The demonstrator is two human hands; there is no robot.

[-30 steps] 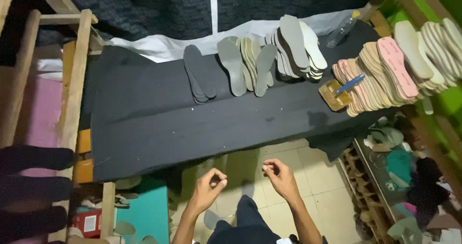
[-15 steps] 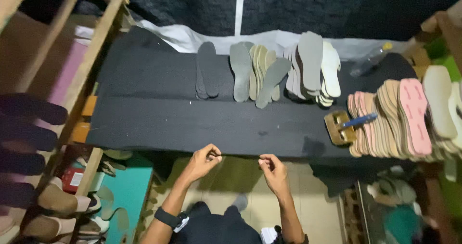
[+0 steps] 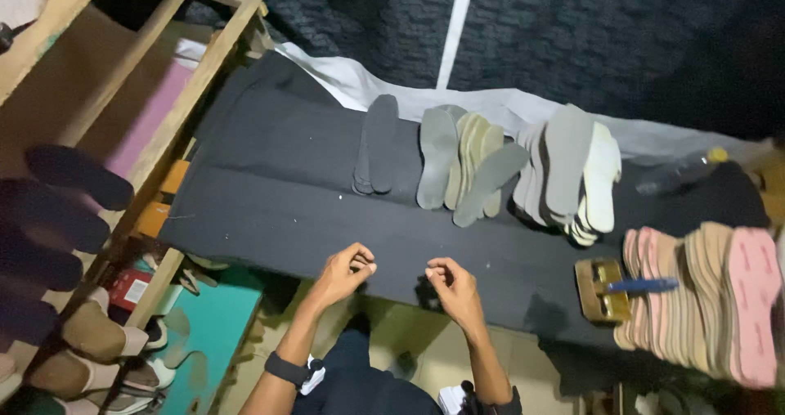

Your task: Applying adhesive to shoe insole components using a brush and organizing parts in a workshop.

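My left hand (image 3: 345, 271) and my right hand (image 3: 451, 287) hover side by side at the near edge of a table covered in black cloth (image 3: 270, 194). Both have their fingers curled in, thumb to fingertips, as if pinching something thin; I cannot make out anything between them. A dark band sits on my left wrist (image 3: 286, 370). Beyond the hands, shoe insoles lie in rows on the cloth: a dark grey pair (image 3: 376, 143), grey and tan ones (image 3: 466, 166), and a grey and white stack (image 3: 576, 174).
A fanned stack of pink and tan insoles (image 3: 707, 300) lies at the right, next to a yellowish tin with a blue-handled brush (image 3: 609, 288). A wooden rack (image 3: 155, 112) with dark soles and shoes stands at the left. A teal surface (image 3: 208, 325) lies below.
The view has swung left and closer to the table. My hands have risen to the table's near edge and stay close together, fingers still pinched.
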